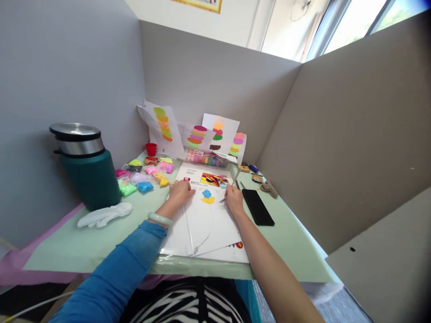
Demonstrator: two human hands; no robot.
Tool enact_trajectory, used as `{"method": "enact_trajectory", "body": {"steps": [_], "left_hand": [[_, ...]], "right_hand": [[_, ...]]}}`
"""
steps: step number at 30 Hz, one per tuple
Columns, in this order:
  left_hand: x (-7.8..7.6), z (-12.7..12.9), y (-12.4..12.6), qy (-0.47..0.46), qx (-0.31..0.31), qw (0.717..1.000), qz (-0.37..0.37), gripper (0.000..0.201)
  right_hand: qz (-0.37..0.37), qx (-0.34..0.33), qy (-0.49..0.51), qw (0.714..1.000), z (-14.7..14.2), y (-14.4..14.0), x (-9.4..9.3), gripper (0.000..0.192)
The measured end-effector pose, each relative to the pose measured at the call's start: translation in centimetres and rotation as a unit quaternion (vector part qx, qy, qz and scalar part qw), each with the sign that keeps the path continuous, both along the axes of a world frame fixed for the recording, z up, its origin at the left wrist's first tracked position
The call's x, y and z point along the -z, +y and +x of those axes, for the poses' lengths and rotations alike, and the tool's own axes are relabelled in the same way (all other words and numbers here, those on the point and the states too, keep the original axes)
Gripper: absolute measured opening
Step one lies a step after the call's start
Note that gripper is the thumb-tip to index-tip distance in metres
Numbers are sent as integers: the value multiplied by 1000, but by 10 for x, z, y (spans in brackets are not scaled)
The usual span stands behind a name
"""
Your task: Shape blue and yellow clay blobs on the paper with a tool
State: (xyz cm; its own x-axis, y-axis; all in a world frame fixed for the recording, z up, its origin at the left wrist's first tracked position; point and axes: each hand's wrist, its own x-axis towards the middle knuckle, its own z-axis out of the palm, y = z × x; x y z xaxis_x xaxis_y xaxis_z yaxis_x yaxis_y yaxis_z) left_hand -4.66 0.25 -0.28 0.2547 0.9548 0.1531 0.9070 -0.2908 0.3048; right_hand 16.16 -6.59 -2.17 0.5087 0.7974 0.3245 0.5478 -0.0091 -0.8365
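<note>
1. Two hands are resting on a white sheet (210, 220) that is lying on the pale green counter (84, 246), directly in front of the person.
2. The left hand (180, 192) is pressing flat on the upper left part of the sheet, fingers together and closed on nothing; a pale green bangle (159, 218) is sitting on its wrist above a blue sleeve (121, 273).
3. The right hand (234, 198) is gripping a thin pale tool (232, 183), fingers clamped around it, with the lower tip pointing toward the middle of the sheet.
4. Just left of that tip, a blue dab (206, 193) is sitting on the sheet directly above a yellow dab (208, 200), the two touching.
5. A black phone (257, 207) is lying on the counter just beside the right hand, on its outer side.
6. Small bags of coloured clay (144, 177) are lying in a cluster beyond the left hand, near a small red cup (151, 149).
7. A dark green flask (86, 166) with a steel lid is standing at the far left, with a white moulded piece (104, 214) lying just in front of it.
8. Several papers bearing stacked colour blobs (197, 134) are leaning against the grey partition at the back.
</note>
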Motion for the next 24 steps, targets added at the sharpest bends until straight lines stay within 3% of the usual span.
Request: {"method": "enact_trajectory", "body": {"steps": [5,12,16,24], "left_hand": [[0,1,0,7,21,1000,-9,39],[-2,1,-3,8,19,1000,-1,23],[-7,-5,-1,-3,11,999,38,27],[-18,-20,7,25,56,997,-37,27]], "right_hand": [[-1,-2,-3,1000,0,0,0,43],[4,0,0,1000,0,0,0,42],[4,7,6,1000,1,0,0,42],[8,11,5,1000,1,1,0,42]]}}
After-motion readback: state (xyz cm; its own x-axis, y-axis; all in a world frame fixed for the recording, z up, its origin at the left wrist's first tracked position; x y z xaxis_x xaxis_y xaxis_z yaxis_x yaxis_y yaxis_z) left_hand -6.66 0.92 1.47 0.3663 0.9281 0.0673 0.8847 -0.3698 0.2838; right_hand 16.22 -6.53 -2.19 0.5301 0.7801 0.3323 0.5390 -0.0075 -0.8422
